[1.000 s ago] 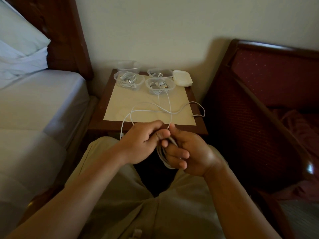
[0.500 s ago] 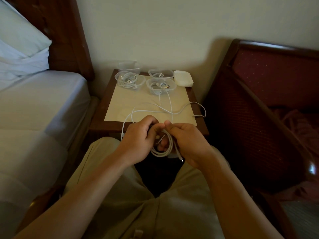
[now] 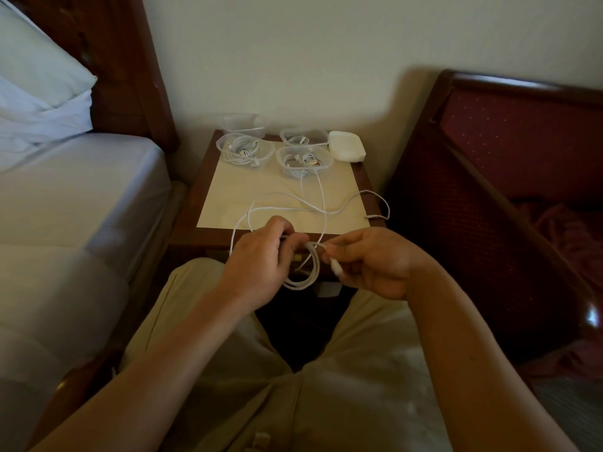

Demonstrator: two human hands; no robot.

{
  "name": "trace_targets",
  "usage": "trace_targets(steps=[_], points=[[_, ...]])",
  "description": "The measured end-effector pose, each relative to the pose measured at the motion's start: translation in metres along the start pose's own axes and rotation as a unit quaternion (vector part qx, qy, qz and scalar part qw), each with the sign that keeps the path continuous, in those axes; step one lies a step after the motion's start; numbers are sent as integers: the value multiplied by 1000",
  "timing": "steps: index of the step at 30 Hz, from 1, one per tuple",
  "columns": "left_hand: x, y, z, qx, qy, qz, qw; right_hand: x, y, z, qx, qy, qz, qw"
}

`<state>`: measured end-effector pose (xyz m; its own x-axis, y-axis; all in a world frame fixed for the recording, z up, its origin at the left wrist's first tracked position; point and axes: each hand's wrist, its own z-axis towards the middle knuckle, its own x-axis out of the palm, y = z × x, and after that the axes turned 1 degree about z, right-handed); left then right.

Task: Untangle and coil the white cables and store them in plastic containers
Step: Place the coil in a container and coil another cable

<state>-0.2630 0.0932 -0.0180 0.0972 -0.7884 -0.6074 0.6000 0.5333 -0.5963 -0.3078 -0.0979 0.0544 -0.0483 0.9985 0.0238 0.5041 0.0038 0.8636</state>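
Change: half a second ago the two hands met over the coil; now they have drawn apart, the right hand [image 3: 375, 261] moved out to the right, and the loops hang open between them.
Left hand: the left hand [image 3: 261, 256] is curled, its fingertips pinching the top of the white cable [image 3: 305, 275] where the loops gather.
Right hand: fingers bent inward, pinching the cable's plug end [image 3: 336, 267], a short stubby white piece pointing down and toward the left hand.
Cable shape: thin, smooth and round; several loose oval loops hang below and between the hands, just in front of the bedside table [image 3: 372, 190]. The free length runs from the hands up onto the table top, crosses itself, and trails off the table's right edge.
Table: dark polished wood with a pale matte square panel set in its top.
Containers: at the back of the table stand clear plastic containers [image 3: 246, 150], thin-walled with rounded corners; three hold coiled white cables, and a fourth behind them is hard to see into.
Lids: a white stack of lids [image 3: 346, 146] sits just right of the containers, at the table's back right corner.
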Motion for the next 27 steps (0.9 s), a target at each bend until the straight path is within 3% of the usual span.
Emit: trace_targets(steps=[4,7,10,14,16,22,27], points=[[0,-3,1,-14,-36,-34,999,18,-14,8,-11,-17,78,997],[0,-9,-2,-39,-25,-73,996,26,-22,12,-73,-71,24,995],[0,-12,-1,-75,-2,-118,990,24,-27,16,-151,-113,-106,976],[-2,-10,2,-145,14,-156,977,22,-34,15,-217,-60,-149,963],[-2,-9,1,-155,30,-166,973,25,-40,14,-231,-60,-155,959],[-2,-8,4,-146,60,-168,973,28,-40,19,-247,-156,-259,921],[-6,-10,1,-121,98,-168,974,29,-33,18,-212,-144,-334,907]])
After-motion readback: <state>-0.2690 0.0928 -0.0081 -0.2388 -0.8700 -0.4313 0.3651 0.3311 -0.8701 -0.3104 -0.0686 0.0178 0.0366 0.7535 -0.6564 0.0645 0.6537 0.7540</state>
